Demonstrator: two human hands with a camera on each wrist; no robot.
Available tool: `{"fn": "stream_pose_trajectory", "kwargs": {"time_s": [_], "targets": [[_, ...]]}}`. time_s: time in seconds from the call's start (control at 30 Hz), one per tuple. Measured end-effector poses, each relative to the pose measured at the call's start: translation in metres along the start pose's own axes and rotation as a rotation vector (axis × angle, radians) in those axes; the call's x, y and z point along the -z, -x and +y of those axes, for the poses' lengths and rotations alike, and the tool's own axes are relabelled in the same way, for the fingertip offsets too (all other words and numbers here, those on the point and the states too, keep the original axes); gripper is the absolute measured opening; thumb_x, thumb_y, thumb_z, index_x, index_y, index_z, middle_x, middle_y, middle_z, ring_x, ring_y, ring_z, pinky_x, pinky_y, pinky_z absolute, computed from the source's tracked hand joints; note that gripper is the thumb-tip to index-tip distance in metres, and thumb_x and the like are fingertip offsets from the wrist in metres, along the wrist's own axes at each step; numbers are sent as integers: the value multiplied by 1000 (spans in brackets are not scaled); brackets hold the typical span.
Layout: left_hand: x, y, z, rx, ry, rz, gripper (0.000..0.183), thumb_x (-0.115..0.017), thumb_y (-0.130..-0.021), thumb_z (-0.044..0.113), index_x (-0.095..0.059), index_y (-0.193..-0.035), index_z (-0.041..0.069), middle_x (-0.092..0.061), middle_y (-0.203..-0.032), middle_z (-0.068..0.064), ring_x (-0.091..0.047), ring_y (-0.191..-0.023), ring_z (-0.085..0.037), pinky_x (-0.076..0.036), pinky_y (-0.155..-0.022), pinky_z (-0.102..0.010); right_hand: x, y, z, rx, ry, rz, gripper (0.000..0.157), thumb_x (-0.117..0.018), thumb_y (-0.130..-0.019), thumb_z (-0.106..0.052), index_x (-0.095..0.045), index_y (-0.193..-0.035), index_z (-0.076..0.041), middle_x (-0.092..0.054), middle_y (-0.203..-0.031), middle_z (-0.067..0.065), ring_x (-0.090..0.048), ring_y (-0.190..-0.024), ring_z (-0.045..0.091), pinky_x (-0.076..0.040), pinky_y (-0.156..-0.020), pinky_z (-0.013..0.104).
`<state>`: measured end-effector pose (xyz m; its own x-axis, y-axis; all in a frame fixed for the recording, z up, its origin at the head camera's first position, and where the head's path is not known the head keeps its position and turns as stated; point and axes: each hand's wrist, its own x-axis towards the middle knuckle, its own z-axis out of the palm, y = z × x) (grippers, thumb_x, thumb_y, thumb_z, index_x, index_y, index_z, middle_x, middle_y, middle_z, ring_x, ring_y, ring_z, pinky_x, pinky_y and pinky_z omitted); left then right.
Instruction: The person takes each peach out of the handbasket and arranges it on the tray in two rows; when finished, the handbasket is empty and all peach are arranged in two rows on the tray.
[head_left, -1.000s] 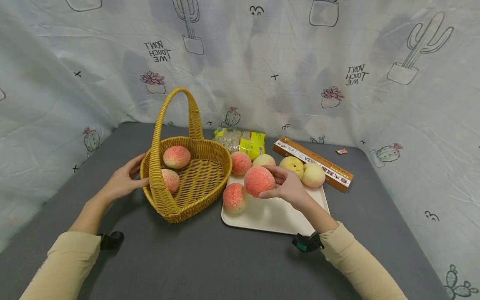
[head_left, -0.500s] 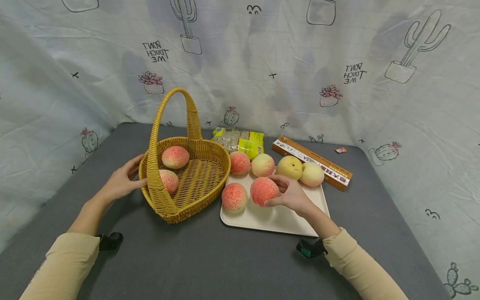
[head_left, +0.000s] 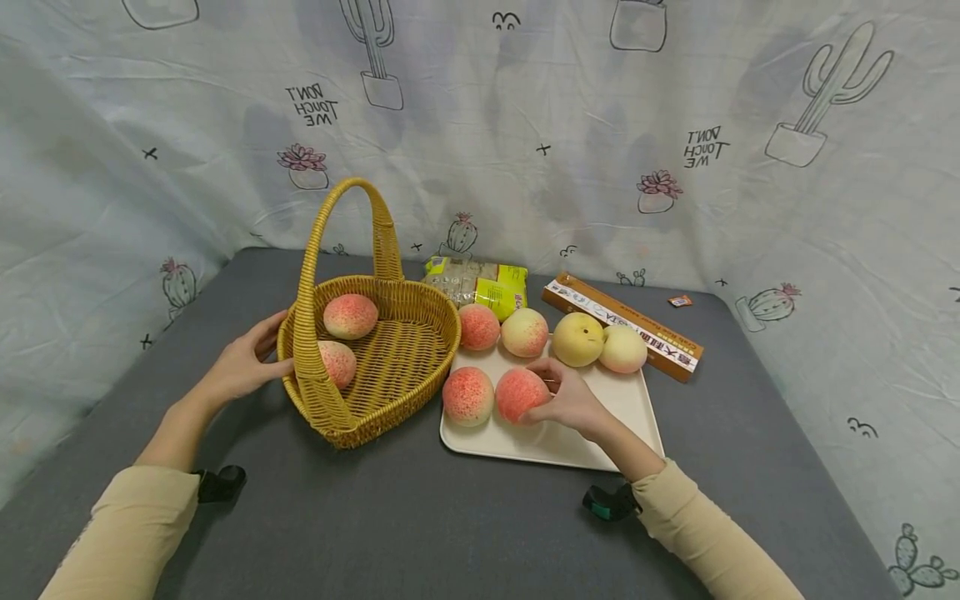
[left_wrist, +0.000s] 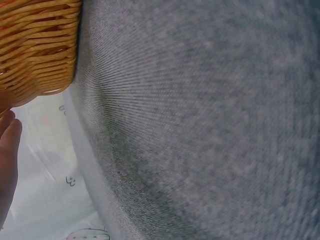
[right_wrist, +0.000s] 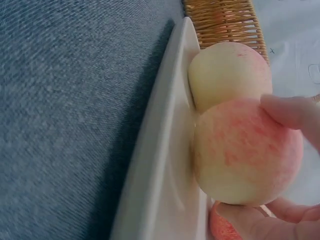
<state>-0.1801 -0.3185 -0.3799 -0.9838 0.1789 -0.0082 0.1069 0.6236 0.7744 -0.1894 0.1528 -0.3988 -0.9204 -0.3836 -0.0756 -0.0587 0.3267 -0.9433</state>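
Note:
A golden wicker basket [head_left: 420, 367] with a tall arched handle stands left of centre, holding a red-blushed peach [head_left: 351, 317] and another partly behind the handle. My left hand [head_left: 243, 362] rests against the basket's left side, fingers and thumb spread; its fingertips touch the woven wall in the left wrist view. Over the cream tray [head_left: 585, 446], my right hand [head_left: 566, 400] grips a pink peach [head_left: 520, 396] between thumb and fingers. In the right wrist view this peach [right_wrist: 245, 155] sits low at the tray, right beside another peach [right_wrist: 227, 72].
Along the tray's back lie a red peach [head_left: 478, 327], a pale peach [head_left: 525, 332], a yellow round fruit [head_left: 577, 339] and another pale peach [head_left: 624, 348]. Behind are a yellow-green bag [head_left: 480, 283], a long brown box [head_left: 622, 325] and a small orange packet [head_left: 680, 301].
My right hand has lowered the pink peach toward the tray, beside the front-left peach, uncovering the pale peach behind. My left hand and the basket have stayed in place.

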Motion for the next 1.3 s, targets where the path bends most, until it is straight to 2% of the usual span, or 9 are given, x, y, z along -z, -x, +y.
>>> {"fn": "stream_pose_trajectory", "kwargs": {"time_s": [0.17,0.37,0.5,0.63,0.87,1.07,1.2,1.3], "targets": [[0,0,0,-4,1,1,88,-65,-95,17,-4,-155,-2,-12,-155,-34,-22,-137,-53,-29,-107,-65,2,1,-1,-41,28,-19,70,-84,-68,1,-48,-128,7,-52,-127,22,-53,-119,40,-51,-94,42],[1,0,-1,0,0,8,88,-65,-95,16,-4,-155,-2,-12,-155,-34,-21,-137,-54,-29,-106,-65,9,5,-5,-19,120,-108,80,-83,-71,-2,-42,-139,10,-45,-139,27,-41,-130,47,-39,-108,53],[1,-1,-2,3,0,12,89,-66,-95,17,-4,-155,-2,-12,-155,-34,-22,-137,-53,-29,-107,-65,10,7,-7,13,147,-144,77,-83,-71,-2,-45,-137,12,-48,-138,27,-42,-131,46,-41,-107,51],[1,-1,-4,-2,-2,15,89,-66,-94,17,-4,-155,-3,-13,-154,-34,-22,-137,-54,-29,-106,-65,8,7,-7,42,159,-127,75,-83,-70,-1,-47,-135,13,-51,-135,28,-45,-129,44,-44,-105,49],[1,-1,-6,0,-13,19,89,-66,-94,16,-4,-155,-3,-14,-154,-34,-23,-137,-53,-30,-106,-65,5,1,-6,31,140,-90,78,-83,-71,0,-45,-138,13,-49,-138,27,-45,-130,42,-43,-106,47],[1,-1,-5,-3,-8,17,89,-66,-94,16,-4,-155,-2,-13,-155,-34,-22,-137,-53,-30,-106,-65,6,-1,-6,13,92,-127,81,-82,-73,-1,-41,-141,12,-46,-142,27,-44,-131,40,-43,-106,47],[0,-1,-3,-1,-14,12,89,-66,-94,18,-4,-155,-2,-13,-154,-34,-23,-137,-53,-30,-106,-65,13,-1,-9,24,101,-154,80,-80,-77,-4,-37,-143,13,-41,-145,28,-38,-135,40,-36,-111,48],[-1,-1,-1,0,-15,10,90,-67,-94,19,-5,-155,-2,-14,-154,-34,-23,-137,-53,-30,-106,-65,22,-2,-22,25,107,-131,79,-78,-81,-7,-35,-145,10,-37,-149,25,-31,-140,39,-29,-115,47]]}}
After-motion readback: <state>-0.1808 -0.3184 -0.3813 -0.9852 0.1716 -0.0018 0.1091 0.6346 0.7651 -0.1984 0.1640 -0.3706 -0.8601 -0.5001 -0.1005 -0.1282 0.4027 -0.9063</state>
